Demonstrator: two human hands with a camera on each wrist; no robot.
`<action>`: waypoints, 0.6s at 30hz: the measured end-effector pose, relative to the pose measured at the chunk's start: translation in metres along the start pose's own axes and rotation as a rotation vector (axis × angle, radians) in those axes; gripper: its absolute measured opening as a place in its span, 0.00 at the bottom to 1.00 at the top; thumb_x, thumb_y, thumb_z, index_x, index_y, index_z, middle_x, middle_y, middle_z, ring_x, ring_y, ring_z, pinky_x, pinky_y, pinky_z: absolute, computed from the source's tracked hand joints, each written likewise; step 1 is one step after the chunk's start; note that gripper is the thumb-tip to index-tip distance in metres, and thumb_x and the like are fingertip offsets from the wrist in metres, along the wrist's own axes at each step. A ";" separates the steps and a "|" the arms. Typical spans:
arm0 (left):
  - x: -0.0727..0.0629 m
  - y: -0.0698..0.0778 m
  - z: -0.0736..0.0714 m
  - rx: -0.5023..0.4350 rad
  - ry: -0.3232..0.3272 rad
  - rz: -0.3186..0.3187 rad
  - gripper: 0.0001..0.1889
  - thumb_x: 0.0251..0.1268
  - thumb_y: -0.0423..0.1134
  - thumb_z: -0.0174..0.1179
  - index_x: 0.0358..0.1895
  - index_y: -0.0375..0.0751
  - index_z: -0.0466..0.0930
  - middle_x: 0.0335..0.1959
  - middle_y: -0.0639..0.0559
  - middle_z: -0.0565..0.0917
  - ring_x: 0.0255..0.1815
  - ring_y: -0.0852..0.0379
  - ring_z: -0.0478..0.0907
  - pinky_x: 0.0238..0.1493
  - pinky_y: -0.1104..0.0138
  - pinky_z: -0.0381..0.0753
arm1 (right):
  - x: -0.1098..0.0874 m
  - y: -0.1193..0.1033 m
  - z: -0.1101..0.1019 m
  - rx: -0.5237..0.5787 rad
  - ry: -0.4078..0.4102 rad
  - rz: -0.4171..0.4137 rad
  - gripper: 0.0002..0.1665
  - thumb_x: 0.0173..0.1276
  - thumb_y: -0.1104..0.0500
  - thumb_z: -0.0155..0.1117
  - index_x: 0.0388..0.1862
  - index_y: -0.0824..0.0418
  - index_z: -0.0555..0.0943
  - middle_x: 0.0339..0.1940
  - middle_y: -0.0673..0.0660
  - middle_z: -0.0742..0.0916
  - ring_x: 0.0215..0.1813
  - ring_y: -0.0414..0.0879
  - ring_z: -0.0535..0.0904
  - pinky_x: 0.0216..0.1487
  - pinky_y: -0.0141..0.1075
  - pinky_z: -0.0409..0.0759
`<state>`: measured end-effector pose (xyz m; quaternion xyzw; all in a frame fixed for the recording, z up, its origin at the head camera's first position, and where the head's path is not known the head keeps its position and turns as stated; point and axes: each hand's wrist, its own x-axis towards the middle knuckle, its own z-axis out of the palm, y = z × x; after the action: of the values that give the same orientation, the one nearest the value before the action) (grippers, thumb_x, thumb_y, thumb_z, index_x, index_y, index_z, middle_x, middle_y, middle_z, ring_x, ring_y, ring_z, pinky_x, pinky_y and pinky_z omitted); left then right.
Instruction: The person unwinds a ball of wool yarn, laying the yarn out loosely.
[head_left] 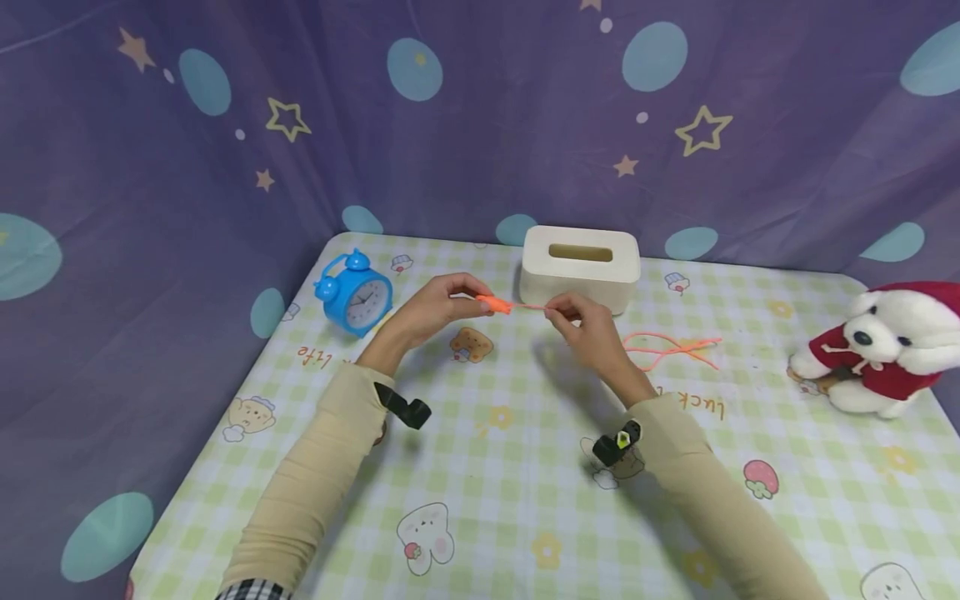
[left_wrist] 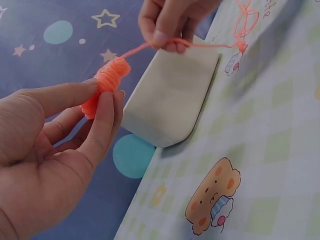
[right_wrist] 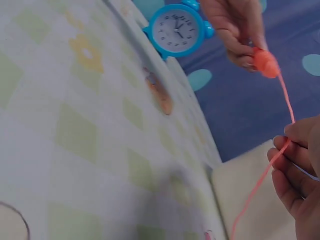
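1. Closest to the head camera are the two beige sleeves (head_left: 300, 492) coming up from the bottom edge, each with a little black wrist camera (head_left: 405, 410) strapped near the cuff.
2. Left hand (head_left: 435, 310) is pinching a small wound bundle of orange yarn (left_wrist: 106, 82) between thumb and fingertips, held up off the table. The left wrist view shows it really well: fuzzy little bobbin, fingers curled round it.
3. Right hand (head_left: 588, 325) is pinching the yarn strand (right_wrist: 287, 100) that runs out of the bundle. The strand is stretched fairly straight between both hands.
4. The rest of the strand trails off to the right and lies in loose loops on the checked tablecloth (head_left: 510, 467), just beside the right hand.
5. Right behind the hands sits a cream tissue box (head_left: 581, 267) with a slot on top.
6. Blue alarm clock (head_left: 354, 293) stands at the back left, near the left hand.
7. White plush dog (head_left: 877, 350) in a red outfit sits at the far right edge.
8. Purple starry backdrop (head_left: 480, 125) hangs all round the table.
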<state>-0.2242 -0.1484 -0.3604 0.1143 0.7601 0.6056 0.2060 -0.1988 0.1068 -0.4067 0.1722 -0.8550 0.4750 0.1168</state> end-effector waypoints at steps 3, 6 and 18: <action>0.000 0.000 0.000 -0.006 0.005 -0.003 0.12 0.61 0.37 0.65 0.47 0.39 0.79 0.48 0.45 0.79 0.47 0.49 0.81 0.62 0.50 0.72 | -0.002 -0.001 -0.008 0.012 0.029 0.002 0.06 0.67 0.60 0.64 0.39 0.62 0.82 0.34 0.58 0.88 0.36 0.47 0.83 0.35 0.31 0.80; 0.000 0.000 0.000 0.000 0.014 -0.009 0.11 0.61 0.37 0.65 0.46 0.39 0.79 0.49 0.46 0.79 0.47 0.50 0.81 0.61 0.51 0.72 | -0.004 -0.001 -0.014 0.015 0.039 -0.001 0.06 0.67 0.60 0.65 0.39 0.62 0.82 0.33 0.57 0.88 0.35 0.46 0.82 0.33 0.28 0.78; 0.000 -0.003 -0.002 -0.050 -0.009 -0.011 0.09 0.65 0.35 0.61 0.46 0.38 0.77 0.51 0.43 0.78 0.48 0.49 0.82 0.65 0.46 0.67 | -0.012 0.008 -0.037 -0.040 0.099 0.017 0.08 0.67 0.60 0.64 0.40 0.65 0.82 0.35 0.59 0.87 0.37 0.48 0.82 0.41 0.22 0.75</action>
<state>-0.2248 -0.1507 -0.3629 0.1077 0.7445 0.6227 0.2154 -0.1896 0.1440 -0.3982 0.1385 -0.8590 0.4667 0.1584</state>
